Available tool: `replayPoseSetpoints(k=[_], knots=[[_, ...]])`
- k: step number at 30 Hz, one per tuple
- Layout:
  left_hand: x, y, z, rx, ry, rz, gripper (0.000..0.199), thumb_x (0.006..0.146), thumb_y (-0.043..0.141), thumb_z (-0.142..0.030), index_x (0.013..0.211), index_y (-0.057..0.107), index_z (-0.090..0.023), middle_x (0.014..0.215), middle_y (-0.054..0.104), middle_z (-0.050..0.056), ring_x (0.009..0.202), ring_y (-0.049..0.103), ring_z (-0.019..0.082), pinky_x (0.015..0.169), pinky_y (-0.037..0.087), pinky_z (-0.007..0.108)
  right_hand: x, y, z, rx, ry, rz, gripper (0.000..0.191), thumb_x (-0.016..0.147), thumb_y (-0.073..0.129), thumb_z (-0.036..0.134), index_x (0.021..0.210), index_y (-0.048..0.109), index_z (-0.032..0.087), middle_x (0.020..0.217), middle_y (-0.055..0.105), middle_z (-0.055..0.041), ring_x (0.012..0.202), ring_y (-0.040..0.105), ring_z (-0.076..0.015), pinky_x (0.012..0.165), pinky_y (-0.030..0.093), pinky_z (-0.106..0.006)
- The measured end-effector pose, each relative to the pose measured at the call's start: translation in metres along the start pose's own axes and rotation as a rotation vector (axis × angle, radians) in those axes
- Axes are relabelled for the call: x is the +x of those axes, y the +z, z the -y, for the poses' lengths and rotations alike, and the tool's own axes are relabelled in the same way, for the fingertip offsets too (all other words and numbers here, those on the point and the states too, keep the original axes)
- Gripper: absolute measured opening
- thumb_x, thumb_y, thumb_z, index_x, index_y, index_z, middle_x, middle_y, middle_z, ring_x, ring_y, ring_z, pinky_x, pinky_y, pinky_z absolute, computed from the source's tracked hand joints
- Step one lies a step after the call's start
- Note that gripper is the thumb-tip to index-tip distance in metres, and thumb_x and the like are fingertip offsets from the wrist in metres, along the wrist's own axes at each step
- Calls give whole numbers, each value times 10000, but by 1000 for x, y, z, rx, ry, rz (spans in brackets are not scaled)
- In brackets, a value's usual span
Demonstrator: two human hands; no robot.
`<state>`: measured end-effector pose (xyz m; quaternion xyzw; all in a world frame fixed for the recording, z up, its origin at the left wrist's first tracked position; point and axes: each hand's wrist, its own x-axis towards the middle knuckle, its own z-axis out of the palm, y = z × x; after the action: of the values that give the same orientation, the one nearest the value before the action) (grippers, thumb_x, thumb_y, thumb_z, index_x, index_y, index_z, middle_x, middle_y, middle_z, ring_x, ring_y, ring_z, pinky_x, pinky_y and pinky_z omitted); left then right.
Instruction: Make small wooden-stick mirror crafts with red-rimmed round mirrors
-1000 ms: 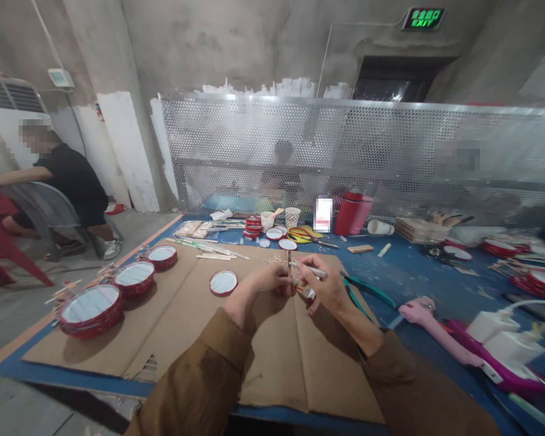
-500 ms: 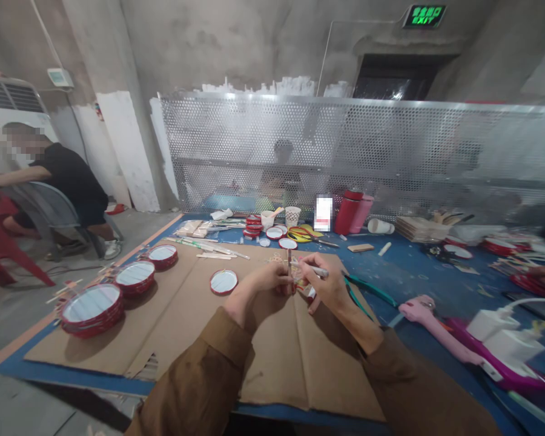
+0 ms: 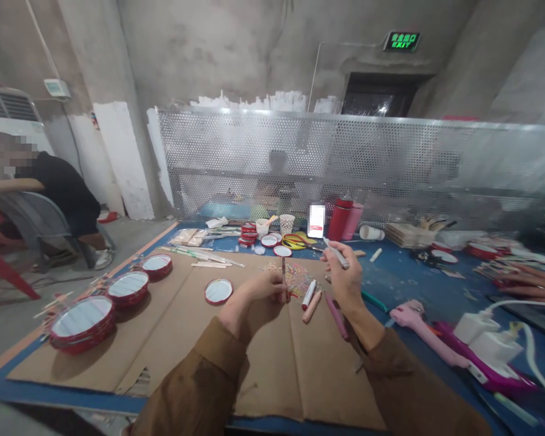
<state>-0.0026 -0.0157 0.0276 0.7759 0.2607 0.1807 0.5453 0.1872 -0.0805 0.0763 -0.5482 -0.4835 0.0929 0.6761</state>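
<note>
My left hand (image 3: pixel 267 292) pinches a thin brown stick (image 3: pixel 283 270) upright above the cardboard sheet (image 3: pixel 195 357). Raised to the right, my right hand (image 3: pixel 345 274) grips a white marker (image 3: pixel 337 254), apart from the stick. Between the hands lie a white marker with a dark red end (image 3: pixel 308 295) and a pinkish cylinder (image 3: pixel 312 307). A longer dark pink piece (image 3: pixel 336 316) rests under my right wrist. Small coloured loops (image 3: pixel 300 272) are scattered behind the left fingers. A red-rimmed white lid (image 3: pixel 218 291) lies left of my left hand.
Three red drum-like pieces (image 3: pixel 82 324) line the cardboard's left side. At the right are a pink glue gun (image 3: pixel 424 330), white plugs (image 3: pixel 475 339) and green-handled pliers (image 3: pixel 375 301). Cups, a lit phone (image 3: pixel 317 221) and a red bottle (image 3: pixel 340 219) stand behind. Another person's hand (image 3: pixel 533 281) is far right.
My right hand has moved up and right, away from the stick, with the marker still in it. The markers and loops between the hands are now uncovered. The view has tilted slightly.
</note>
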Motion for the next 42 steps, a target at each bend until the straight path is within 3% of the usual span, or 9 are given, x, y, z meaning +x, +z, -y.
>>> replayPoseSetpoints(k=[4,7,9,16,26,31,35,42], knots=[[0,1,-1,-25,4,-13,268,800,585,-341,647,628,-124,565,592,41,507,514,105,549,404,250,-14,3,11,11,-14,177,302,802,575,487,811,614,187,633,613,-4,569,587,-150,529,485,-251],[2,1,1,-43,15,3,249,789,598,-332,662,632,-120,558,583,38,501,509,111,529,384,252,-31,5,23,-62,8,361,318,830,540,506,719,577,209,544,550,24,447,528,-133,408,423,-235],[3,0,1,-43,24,11,250,787,600,-332,660,631,-119,557,578,38,502,504,113,524,376,255,-37,6,28,-112,6,416,309,837,526,498,711,566,218,533,527,33,400,500,-125,342,369,-224],[-2,1,-3,-73,43,20,254,779,612,-345,671,623,-116,574,567,36,521,495,108,558,382,260,-34,7,20,-187,-96,447,315,861,499,468,690,559,210,538,532,30,440,507,-115,361,399,-197],[6,3,11,-83,19,-10,231,789,586,-319,666,615,-126,567,570,32,510,503,106,546,380,255,-37,10,1,-175,25,545,355,879,486,537,870,612,205,700,623,-3,511,600,-149,319,388,-198],[4,2,6,-82,-13,-8,242,795,606,-331,657,600,-132,569,570,25,528,511,105,567,391,256,-36,9,1,-180,-56,549,334,883,489,505,804,595,199,663,607,0,551,598,-141,378,427,-185],[4,1,4,-58,-29,8,226,809,590,-308,683,617,-122,574,577,29,518,504,106,569,391,264,-36,9,4,-118,23,537,348,881,481,523,833,586,195,678,588,6,524,584,-134,306,388,-167],[6,1,5,-92,-32,31,93,721,615,-204,670,604,-126,575,565,13,521,495,97,558,371,252,-39,9,7,-118,17,542,332,874,495,495,856,611,185,708,598,-2,500,578,-118,276,377,-143]])
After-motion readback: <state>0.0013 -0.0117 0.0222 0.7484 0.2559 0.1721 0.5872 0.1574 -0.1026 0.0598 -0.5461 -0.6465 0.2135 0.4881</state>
